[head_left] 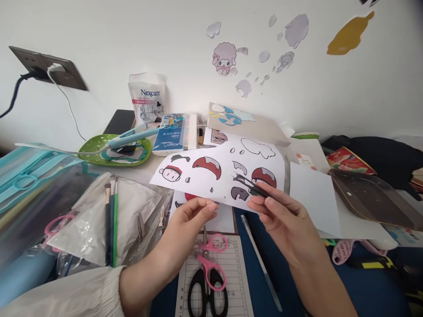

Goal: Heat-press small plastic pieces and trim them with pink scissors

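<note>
- Printed paper sheet (198, 187): it was held up above the desk, between the person's two hands and the Acrylic Marker box (170, 134), with a second sheet (224, 219) partly showing beneath it.
- Left hand (181, 231): its thumb and fingers were closed in a pinch at the near edge of the printed paper sheet.
- Right hand (287, 220): its thumb and fingers were closed around one pair of black tweezers (255, 189). The thin tips stood slightly apart over the sheet's right half; whether they touched the paper could not be told.
- Counts: there were two pairs of scissors, one pink-handled (205, 259) and one black-handled (205, 297), both lying on a lined page (238, 273). Three paintbrushes (111, 220) lay at the left, one metallic pen (261, 259) at the right, one green plate (87, 152) and one Nexcare pouch (148, 99) farther back.
- Look of the sheet: white and gently curved, it bore one round face (170, 173) with a red headband, two curved red-and-grey shapes (208, 166), one dark grey shape (239, 193) and one large cloud-like outline (258, 148), with several small pieces scattered between them.
</note>
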Available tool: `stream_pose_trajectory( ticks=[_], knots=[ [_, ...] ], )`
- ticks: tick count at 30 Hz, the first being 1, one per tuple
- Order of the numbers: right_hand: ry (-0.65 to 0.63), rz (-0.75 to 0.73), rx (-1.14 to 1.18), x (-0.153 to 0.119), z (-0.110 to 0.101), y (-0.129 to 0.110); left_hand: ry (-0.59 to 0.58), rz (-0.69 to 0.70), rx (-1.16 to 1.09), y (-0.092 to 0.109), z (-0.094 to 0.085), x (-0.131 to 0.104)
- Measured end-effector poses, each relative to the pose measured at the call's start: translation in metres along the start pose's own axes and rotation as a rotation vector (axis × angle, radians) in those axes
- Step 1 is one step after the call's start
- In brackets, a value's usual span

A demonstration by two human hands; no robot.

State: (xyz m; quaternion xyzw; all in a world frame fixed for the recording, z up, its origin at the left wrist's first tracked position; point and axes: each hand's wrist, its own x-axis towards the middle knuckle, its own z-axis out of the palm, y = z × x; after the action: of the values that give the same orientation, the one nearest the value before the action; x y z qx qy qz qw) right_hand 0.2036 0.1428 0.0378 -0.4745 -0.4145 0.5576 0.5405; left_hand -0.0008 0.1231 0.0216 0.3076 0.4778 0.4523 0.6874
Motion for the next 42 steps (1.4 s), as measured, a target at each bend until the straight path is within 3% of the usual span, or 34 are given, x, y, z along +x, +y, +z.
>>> stream_pose_trajectory(
  ticks=[5,8,12,21,42],
  knots=[
    [0.161,-0.053,0.072,0.014,-0.003,0.010,-0.023,-0.004,-0.001,0.003,0.003,-0.006],
    [0.189,-0.072,0.117,0.021,-0.006,0.014,-0.034,-0.007,-0.013,0.004,0.006,-0.010],
    [0.136,-0.114,0.127,0.022,-0.005,0.013,-0.020,-0.023,-0.029,-0.001,0.007,-0.008],
    [-0.038,-0.316,-0.115,0.015,-0.009,0.016,0.079,-0.096,-0.157,-0.005,0.009,0.002],
    [-0.126,-0.345,-0.313,0.016,-0.010,0.020,0.121,-0.160,-0.294,0.001,0.015,0.004]
  ],
)
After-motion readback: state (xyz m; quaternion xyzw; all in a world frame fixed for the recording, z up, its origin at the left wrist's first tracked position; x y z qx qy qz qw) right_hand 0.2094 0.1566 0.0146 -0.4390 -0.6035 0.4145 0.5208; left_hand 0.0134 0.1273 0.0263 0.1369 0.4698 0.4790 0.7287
